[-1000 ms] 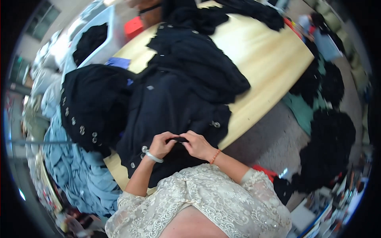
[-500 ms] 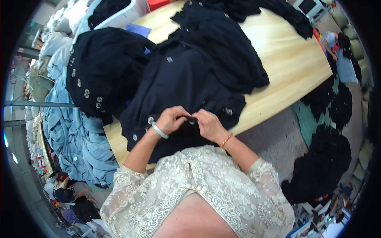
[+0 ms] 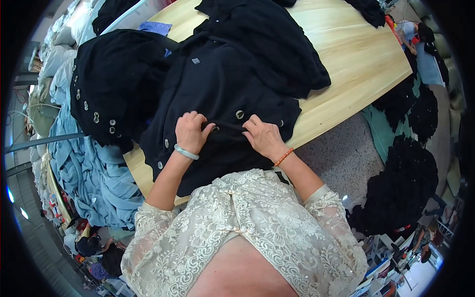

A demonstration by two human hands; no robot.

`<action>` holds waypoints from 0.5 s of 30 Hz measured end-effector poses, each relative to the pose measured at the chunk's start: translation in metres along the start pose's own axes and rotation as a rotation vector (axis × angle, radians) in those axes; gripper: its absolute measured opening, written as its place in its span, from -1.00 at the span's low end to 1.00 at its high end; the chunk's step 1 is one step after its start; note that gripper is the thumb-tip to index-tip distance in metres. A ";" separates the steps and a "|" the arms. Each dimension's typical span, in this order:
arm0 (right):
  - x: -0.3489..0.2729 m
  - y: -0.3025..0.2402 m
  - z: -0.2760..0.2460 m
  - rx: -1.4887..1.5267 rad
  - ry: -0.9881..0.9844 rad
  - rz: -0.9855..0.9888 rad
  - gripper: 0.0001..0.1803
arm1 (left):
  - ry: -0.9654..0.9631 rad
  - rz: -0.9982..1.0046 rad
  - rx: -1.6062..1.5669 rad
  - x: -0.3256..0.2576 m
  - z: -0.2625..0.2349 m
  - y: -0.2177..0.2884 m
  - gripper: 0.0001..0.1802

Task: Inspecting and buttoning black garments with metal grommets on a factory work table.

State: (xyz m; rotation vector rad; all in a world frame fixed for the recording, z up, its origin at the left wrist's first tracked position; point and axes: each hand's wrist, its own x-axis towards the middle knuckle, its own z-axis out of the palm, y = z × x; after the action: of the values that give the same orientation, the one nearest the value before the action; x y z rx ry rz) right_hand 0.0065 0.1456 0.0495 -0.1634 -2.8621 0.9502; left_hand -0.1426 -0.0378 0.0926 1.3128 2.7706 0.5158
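Note:
A black cardigan [image 3: 213, 89] with shiny round buttons and a small grey label lies spread on the table in front of me. My left hand [image 3: 190, 132] pinches its near edge, thumb beside a button [image 3: 214, 129]. A short way to the right, my right hand [image 3: 266, 137] grips the same edge between thumb and fingers. The strip of cloth between the two hands is drawn out fairly straight. Another button [image 3: 240, 114] shows just beyond it, up and left of my right hand. My fingertips are partly hidden by the folds.
More black garments with shiny buttons [image 3: 118, 74] are heaped at the left of the wooden table [image 3: 356, 54]. A purple cloth [image 3: 155, 27] lies near a white bin [image 3: 136, 15]. Light-blue fabric [image 3: 94, 173] hangs at the left; black piles [image 3: 401, 188] lie on the floor at right.
My hands were close together over one button; now they are apart, the left moved left and the right slightly right, stretching the edge. The view has shifted a little.

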 end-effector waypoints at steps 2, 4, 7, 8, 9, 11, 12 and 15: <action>-0.001 0.005 0.003 0.059 0.037 0.025 -0.85 | 0.160 0.159 0.062 0.006 0.006 0.010 -0.85; -0.002 0.008 0.007 0.067 0.068 0.007 -0.86 | 0.185 0.258 -0.102 0.019 0.021 0.025 -0.86; 0.000 0.006 0.009 0.075 0.097 -0.008 -0.87 | 0.029 0.239 -0.184 0.039 0.051 0.048 -0.88; 0.001 0.004 0.009 0.086 0.117 -0.017 -0.85 | -0.152 0.162 -0.062 0.046 0.058 0.051 -0.87; 0.000 0.002 0.007 0.092 0.101 -0.010 -0.84 | -0.275 0.120 0.044 0.051 0.065 0.053 -0.86; 0.000 0.000 0.005 0.164 0.108 0.053 -0.87 | -0.281 0.063 -0.038 0.056 0.072 0.051 -0.85; -0.002 -0.001 0.003 0.209 0.117 0.082 -0.88 | -0.254 0.085 -0.056 0.057 0.074 0.050 -0.84; -0.002 -0.002 0.003 0.230 0.118 0.058 -0.87 | -0.218 0.189 -0.048 0.050 0.074 0.046 -0.82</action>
State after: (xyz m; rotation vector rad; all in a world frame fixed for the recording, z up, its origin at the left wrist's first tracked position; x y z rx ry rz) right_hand 0.0077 0.1419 0.0476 -0.2712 -2.6309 1.2273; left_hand -0.1280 0.0484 0.0423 1.5280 2.4613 0.4153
